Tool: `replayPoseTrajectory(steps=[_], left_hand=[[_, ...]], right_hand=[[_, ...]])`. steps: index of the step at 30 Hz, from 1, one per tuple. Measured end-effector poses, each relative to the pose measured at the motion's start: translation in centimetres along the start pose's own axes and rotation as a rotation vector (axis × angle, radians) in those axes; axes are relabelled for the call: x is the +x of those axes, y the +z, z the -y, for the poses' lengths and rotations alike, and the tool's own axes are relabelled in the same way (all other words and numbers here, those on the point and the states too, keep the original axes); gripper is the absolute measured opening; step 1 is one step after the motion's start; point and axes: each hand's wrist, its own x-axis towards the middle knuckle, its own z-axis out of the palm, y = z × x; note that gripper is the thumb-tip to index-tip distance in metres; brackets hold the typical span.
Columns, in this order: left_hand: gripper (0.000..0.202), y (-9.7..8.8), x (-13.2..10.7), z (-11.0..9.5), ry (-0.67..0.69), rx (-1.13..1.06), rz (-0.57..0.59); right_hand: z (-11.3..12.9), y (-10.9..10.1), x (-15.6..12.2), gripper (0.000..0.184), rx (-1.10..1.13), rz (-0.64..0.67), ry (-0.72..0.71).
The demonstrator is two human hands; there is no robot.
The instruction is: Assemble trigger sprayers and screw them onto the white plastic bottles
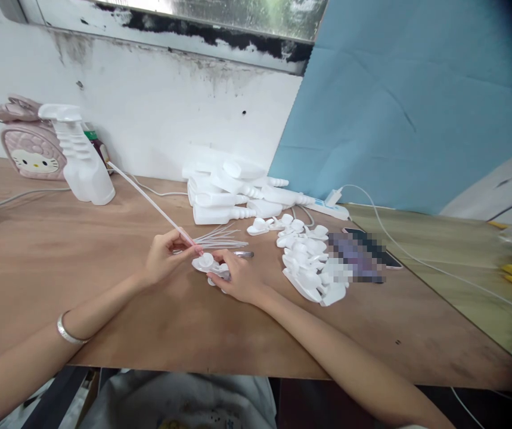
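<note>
My left hand (163,257) pinches the near end of a long thin white tube (146,196) that slants up and left toward a standing white spray bottle (81,158). My right hand (235,280) is closed on a white spray-trigger head (206,262) just right of the tube's end, low over the wooden table (59,268). The tube's tip sits at the trigger head. A loose bundle of thin tubes (222,238) lies just behind my hands. A silver bracelet circles my left wrist.
A pile of white bottles (229,193) lies at the back centre. Several white trigger heads (307,256) lie to the right beside a phone (363,253). A pink cartoon-cat box (32,152) stands at the back left. A white power strip (329,208) and cables run along the back.
</note>
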Motion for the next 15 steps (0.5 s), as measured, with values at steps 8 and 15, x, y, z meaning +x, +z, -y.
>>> replayPoseTrajectory(steps=[8,15], left_hand=[[0.018,-0.2,0.03,0.31,0.09,0.153,-0.046],[0.017,-0.15,-0.07,0.46,0.117,0.199,-0.019]], right_hand=[[0.1,-0.11,0.01,0.029,-0.004,-0.003,0.002],[0.09,-0.09,0.02,0.029,0.004,0.005,0.001]])
